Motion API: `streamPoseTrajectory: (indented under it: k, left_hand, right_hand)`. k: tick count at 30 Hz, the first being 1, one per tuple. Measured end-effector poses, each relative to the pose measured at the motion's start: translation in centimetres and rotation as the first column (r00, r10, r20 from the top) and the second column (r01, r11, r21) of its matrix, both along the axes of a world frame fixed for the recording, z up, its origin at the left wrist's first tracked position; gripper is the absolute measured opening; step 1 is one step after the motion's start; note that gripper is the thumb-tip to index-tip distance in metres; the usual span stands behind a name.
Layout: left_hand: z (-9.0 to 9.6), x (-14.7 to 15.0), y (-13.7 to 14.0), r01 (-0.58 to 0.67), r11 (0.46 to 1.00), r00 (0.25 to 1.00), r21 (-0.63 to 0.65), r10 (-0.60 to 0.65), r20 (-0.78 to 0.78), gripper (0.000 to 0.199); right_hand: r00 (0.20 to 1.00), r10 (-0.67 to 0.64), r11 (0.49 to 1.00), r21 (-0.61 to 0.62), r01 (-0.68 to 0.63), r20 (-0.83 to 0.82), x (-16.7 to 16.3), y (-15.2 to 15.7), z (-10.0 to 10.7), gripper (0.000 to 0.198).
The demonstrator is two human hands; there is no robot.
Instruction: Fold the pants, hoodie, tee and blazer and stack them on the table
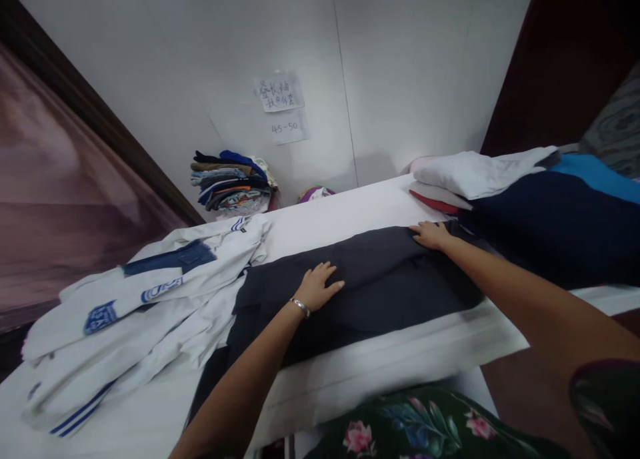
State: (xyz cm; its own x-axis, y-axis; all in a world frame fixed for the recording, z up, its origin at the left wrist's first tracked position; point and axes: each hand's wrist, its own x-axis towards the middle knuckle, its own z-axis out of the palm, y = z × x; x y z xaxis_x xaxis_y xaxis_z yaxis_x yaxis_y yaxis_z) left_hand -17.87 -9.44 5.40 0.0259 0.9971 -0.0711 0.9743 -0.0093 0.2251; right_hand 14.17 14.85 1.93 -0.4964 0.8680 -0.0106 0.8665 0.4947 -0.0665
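A dark garment [380, 292], nearly black, lies spread in a long flat shape across the white table. My left hand [316, 287], with a silver bracelet at the wrist, rests flat on its left half, fingers apart. Near its far right edge, my right hand [431, 235] lies on the cloth with the fingers stretched out. Neither hand grips the fabric. The exact kind of garment cannot be made out.
White clothing with blue stripes [165, 319] covers the table's left side. A stack of folded clothes [233, 182] stands at the back left. Folded white clothes [465, 172] and a navy garment [545, 225] lie at the right. Handwritten paper notes [280, 92] hang on the wall.
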Motion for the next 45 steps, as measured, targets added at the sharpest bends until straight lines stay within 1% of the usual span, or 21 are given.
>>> streamPoseTrajectory:
  k: [3, 5, 7, 9, 11, 13, 18, 22, 25, 28, 29, 31, 32, 33, 34, 35, 37, 39, 41, 43, 45]
  left_hand:
    - [0.8, 0.4, 2.3, -0.084, 0.988, 0.995, 0.128, 0.09, -0.038, 0.058]
    - [0.3, 0.9, 3.8, -0.098, 0.983, 0.99, 0.158, 0.113, -0.09, 0.062]
    - [-1.0, 1.1, 4.6, -0.13, 0.985, 0.98, 0.116, 0.146, -0.138, 0.067]
    - [-2.6, 0.9, 4.9, -0.171, 0.984, 0.97, 0.038, 0.175, -0.168, 0.071]
    - [-3.9, 0.5, 4.9, -0.19, 0.982, 0.966, -0.012, 0.184, -0.181, 0.073]
    - [-4.4, 0.1, 4.9, -0.185, 0.983, 0.964, -0.015, 0.179, -0.196, 0.073]
    - [-3.9, 0.2, 5.0, -0.197, 0.98, 0.954, -0.037, 0.183, -0.236, 0.073]
    - [-3.5, 0.8, 4.7, -0.228, 0.973, 0.94, -0.017, 0.216, -0.262, 0.074]
    - [-3.4, 1.0, 4.5, -0.24, 0.97, 0.939, -0.022, 0.226, -0.261, 0.073]
    - [-3.4, 1.1, 4.5, -0.237, 0.971, 0.938, -0.022, 0.223, -0.265, 0.073]
    - [-3.4, 1.1, 4.6, -0.235, 0.972, 0.938, -0.023, 0.22, -0.266, 0.073]
    - [-3.5, 1.1, 4.7, -0.235, 0.972, 0.938, -0.027, 0.219, -0.267, 0.073]
    - [-3.5, 1.1, 4.7, -0.236, 0.971, 0.939, -0.029, 0.22, -0.266, 0.074]
    - [-3.5, 1.1, 4.8, -0.237, 0.971, 0.939, -0.03, 0.221, -0.265, 0.074]
    - [-3.6, 1.1, 4.8, -0.237, 0.971, 0.939, -0.028, 0.221, -0.264, 0.075]
    - [-3.6, 1.1, 4.8, -0.236, 0.971, 0.939, -0.025, 0.221, -0.264, 0.075]
    - [-3.6, 1.2, 4.8, -0.234, 0.972, 0.939, -0.018, 0.221, -0.264, 0.074]
    - [-3.6, 1.2, 4.7, -0.235, 0.972, 0.938, -0.011, 0.223, -0.266, 0.073]
    - [-3.6, 1.3, 4.6, -0.237, 0.971, 0.936, -0.008, 0.226, -0.27, 0.073]
    - [-3.6, 1.3, 4.6, -0.258, 0.966, 0.928, 0.006, 0.25, -0.276, 0.074]
    - [-3.6, 1.3, 4.5, -0.309, 0.951, 0.913, 0.023, 0.303, -0.274, 0.075]
  right_hand:
    - [0.999, 0.032, 0.999, 0.04, -0.03, -0.039, -2.7, -0.4, 1.3, 0.05]
    - [0.997, 0.059, 0.998, 0.016, -0.058, -0.047, -4.0, -1.1, 1.6, 0.055]
    - [0.999, 0.046, 0.998, -0.051, -0.047, -0.022, -4.4, -2.0, 1.3, 0.06]
    - [1.0, 0.013, 0.995, -0.097, -0.012, 0.01, -3.7, -3.0, 0.4, 0.061]
    - [1.0, -0.001, 0.996, -0.087, 0.002, 0.009, -2.8, -3.7, -0.6, 0.062]
    - [1.0, -0.007, 0.997, -0.073, 0.005, -0.022, -2.1, -4.0, -1.3, 0.064]
    - [0.992, -0.025, 0.995, -0.104, 0.011, -0.127, -2.5, -3.3, -1.6, 0.062]
    - [0.964, -0.033, 0.993, -0.114, 0.002, -0.265, -2.6, -3.2, -0.5, 0.055]
    - [0.91, -0.073, 0.994, -0.107, 0.032, -0.408, -0.8, -3.5, 1.3, 0.053]
    - [0.828, -0.131, 0.991, -0.079, 0.105, -0.545, 3.4, -4.1, 2.8, 0.056]
    - [0.782, -0.163, 0.987, -0.091, 0.135, -0.602, 5.2, -4.5, 3.0, 0.055]
    - [0.624, -0.262, 0.965, -0.181, 0.192, -0.736, 8.8, -5.7, 2.5, 0.05]
    - [0.559, -0.312, 0.949, -0.23, 0.214, -0.768, 10.4, -6.5, 2.0, 0.047]
    - [0.525, -0.344, 0.938, -0.258, 0.232, -0.778, 11.8, -7.4, 1.4, 0.044]
    - [0.531, -0.35, 0.935, -0.255, 0.244, -0.772, 12.8, -8.4, 0.7, 0.041]
    - [0.559, -0.333, 0.941, -0.227, 0.252, -0.759, 13.5, -9.5, 0.1, 0.039]
    - [0.646, -0.243, 0.965, -0.115, 0.235, -0.724, 13.9, -11.4, -0.7, 0.036]
    - [0.73, -0.123, 0.982, 0.023, 0.187, -0.672, 13.0, -12.7, -1.1, 0.037]
    - [0.809, -0.025, 0.984, 0.128, 0.123, -0.587, 11.5, -13.1, -1.2, 0.038]
    - [0.883, 0.001, 0.98, 0.174, 0.092, -0.469, 10.0, -12.9, -1.3, 0.04]
    - [0.932, -0.047, 0.975, 0.185, 0.121, -0.361, 8.9, -12.4, -1.5, 0.044]
